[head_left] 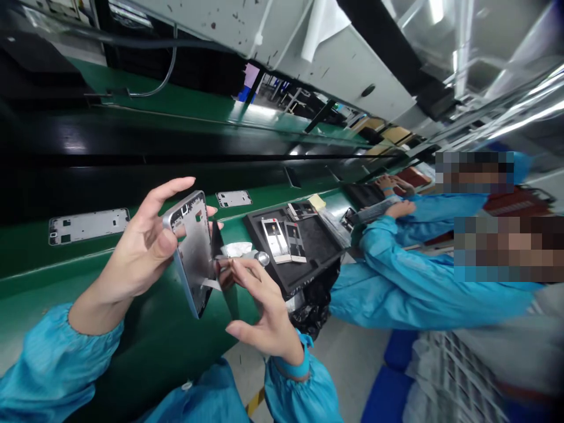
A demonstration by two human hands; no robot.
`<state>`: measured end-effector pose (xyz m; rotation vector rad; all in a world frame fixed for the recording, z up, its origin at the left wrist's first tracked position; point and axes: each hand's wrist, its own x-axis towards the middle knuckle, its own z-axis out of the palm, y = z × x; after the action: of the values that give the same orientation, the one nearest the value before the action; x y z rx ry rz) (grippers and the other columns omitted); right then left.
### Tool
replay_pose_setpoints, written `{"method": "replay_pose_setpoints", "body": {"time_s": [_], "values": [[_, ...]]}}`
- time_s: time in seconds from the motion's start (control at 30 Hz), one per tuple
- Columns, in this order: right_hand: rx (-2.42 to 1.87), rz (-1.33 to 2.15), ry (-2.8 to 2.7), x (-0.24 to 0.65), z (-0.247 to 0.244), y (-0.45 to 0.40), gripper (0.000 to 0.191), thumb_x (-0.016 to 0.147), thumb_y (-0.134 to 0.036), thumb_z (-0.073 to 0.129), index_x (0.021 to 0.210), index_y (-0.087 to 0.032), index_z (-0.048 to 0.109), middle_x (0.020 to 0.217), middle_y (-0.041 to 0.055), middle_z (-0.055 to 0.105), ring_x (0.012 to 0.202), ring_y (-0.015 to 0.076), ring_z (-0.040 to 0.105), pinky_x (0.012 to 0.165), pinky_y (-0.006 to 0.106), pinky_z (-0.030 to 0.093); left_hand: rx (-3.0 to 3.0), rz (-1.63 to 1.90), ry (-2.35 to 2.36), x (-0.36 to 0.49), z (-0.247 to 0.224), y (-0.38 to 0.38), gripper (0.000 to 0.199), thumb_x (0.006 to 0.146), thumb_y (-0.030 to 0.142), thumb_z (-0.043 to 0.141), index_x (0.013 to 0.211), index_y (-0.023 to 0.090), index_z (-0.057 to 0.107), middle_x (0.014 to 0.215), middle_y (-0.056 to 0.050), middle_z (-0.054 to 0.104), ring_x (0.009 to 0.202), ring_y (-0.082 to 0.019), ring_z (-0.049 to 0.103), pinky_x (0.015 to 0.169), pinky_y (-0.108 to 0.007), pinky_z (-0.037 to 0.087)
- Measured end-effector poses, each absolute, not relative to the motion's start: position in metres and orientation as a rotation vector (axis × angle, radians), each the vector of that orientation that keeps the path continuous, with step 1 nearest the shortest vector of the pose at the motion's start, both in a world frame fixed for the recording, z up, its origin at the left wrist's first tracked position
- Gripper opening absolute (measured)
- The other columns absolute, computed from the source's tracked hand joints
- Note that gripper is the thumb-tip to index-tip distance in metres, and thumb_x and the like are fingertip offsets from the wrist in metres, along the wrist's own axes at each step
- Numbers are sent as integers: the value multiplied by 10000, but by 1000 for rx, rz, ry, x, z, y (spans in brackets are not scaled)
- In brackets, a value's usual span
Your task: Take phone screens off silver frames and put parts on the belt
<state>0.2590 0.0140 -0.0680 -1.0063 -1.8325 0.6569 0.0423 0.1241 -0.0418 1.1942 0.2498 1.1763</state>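
Nearest you, your right hand has its fingertips on the dark panel, just right of the frame; its thumb points toward the panel's lower end, and you cannot tell from this view whether it touches, so how firm that grip is stays unclear. Your left hand holds the frame upright and tilted over the green bench, thumb on the near edge, index finger raised, other fingertips showing past its far edge beside the panel's top. A pale strip spans the narrow gap between frame and panel, and it looks like the part most easily strained: move both pieces together, hold the gap even, and avoid twisting or tugging. Touch the panel by its edges where you can, since its glossy face probably marks easily, and steady the frame by its rim, off its inner face. The white wrap lies just beyond the frame on the right, so swing no corner into it. Farther right of the frame sits the black tray, with slim units in it; one plate lies left of the frame, another beyond it. Well past the frame, a co-worker's blue sleeve reaches in.
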Motion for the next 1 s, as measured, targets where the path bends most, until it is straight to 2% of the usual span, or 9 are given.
{"method": "replay_pose_setpoints", "body": {"time_s": [0.13, 0.3, 0.4, 0.47, 0.63, 0.73, 0.8, 0.87, 1.0], "values": [[-1000, 681, -1707, 256, -81, 12, 762, 994, -617, 665, 1663, -386, 382, 1441, 130, 572, 1306, 329, 656, 1077, 558, 584, 1239, 1243, 220, 38, -43, 132, 469, 974, 527, 726, 1340, 256, 614, 1272, -105, 757, 1080, -313, 798, 801, -428, 712], [-1068, 771, -1731, 266, -83, 3, 757, 964, -644, 693, 1626, -350, 474, 1383, 140, 614, 1282, 329, 648, 1094, 535, 573, 1245, 1309, 220, 36, -41, 140, 521, 938, 567, 750, 1295, 210, 622, 1210, -120, 792, 992, -343, 818, 773, -502, 712], [-1090, 730, -1730, 259, -85, 3, 812, 956, -659, 692, 1642, -296, 453, 1368, 154, 619, 1258, 321, 648, 1096, 523, 578, 1232, 1279, 253, 41, -41, 134, 521, 940, 555, 752, 1293, 196, 622, 1201, -107, 801, 988, -315, 818, 770, -433, 710], [-1091, 707, -1665, 248, -89, 6, 823, 951, -654, 703, 1648, -309, 434, 1376, 151, 595, 1248, 311, 656, 1069, 499, 602, 1227, 1250, 298, 45, -41, 129, 503, 950, 542, 746, 1291, 193, 621, 1200, -100, 802, 991, -290, 811, 753, -355, 697], [-1221, 757, -1538, 227, -96, 19, 910, 909, -676, 745, 1666, -337, 371, 1393, 146, 549, 1233, 304, 667, 1011, 465, 634, 1306, 1228, 385, 52, -47, 129, 507, 940, 541, 759, 1291, 194, 639, 1122, -66, 797, 951, -253, 777, 552, -181, 584], [-1223, 773, -1567, 225, -98, 25, 941, 893, -584, 817, 1674, -344, 350, 1401, 138, 544, 1221, 287, 653, 1012, 451, 630, 1300, 1197, 404, 54, -50, 133, 478, 943, 490, 778, 1285, 180, 652, 985, -22, 772, 755, -166, 728, 525, -163, 524], [-1197, 740, -1584, 226, -102, 29, 933, 892, -528, 840, 1672, -347, 362, 1397, 133, 541, 1233, 283, 639, 1016, 443, 628, 1259, 1193, 420, 56, -49, 133, 463, 916, 457, 819, 1247, 167, 674, 952, -8, 749, 697, -135, 689, 538, -170, 522], [-1200, 698, -1606, 226, -107, 32, 965, 873, -486, 873, 1678, -348, 359, 1400, 132, 539, 1252, 291, 627, 1030, 451, 620, 1235, 1216, 428, 57, -46, 131, 440, 891, 436, 848, 1203, 168, 691, 970, -8, 737, 809, -161, 704, 586, -175, 551], [-1297, 637, -1654, 226, -115, 36, 1081, 807, -447, 939, 1693, -332, 329, 1416, 141, 550, 1291, 324, 610, 1073, 496, 594, 1288, 1211, 451, 55, -43, 126, 374, 929, 388, 815, 1224, 208, 675, 1109, -6, 717, 1131, -233, 686, 820, -248, 625]]}}
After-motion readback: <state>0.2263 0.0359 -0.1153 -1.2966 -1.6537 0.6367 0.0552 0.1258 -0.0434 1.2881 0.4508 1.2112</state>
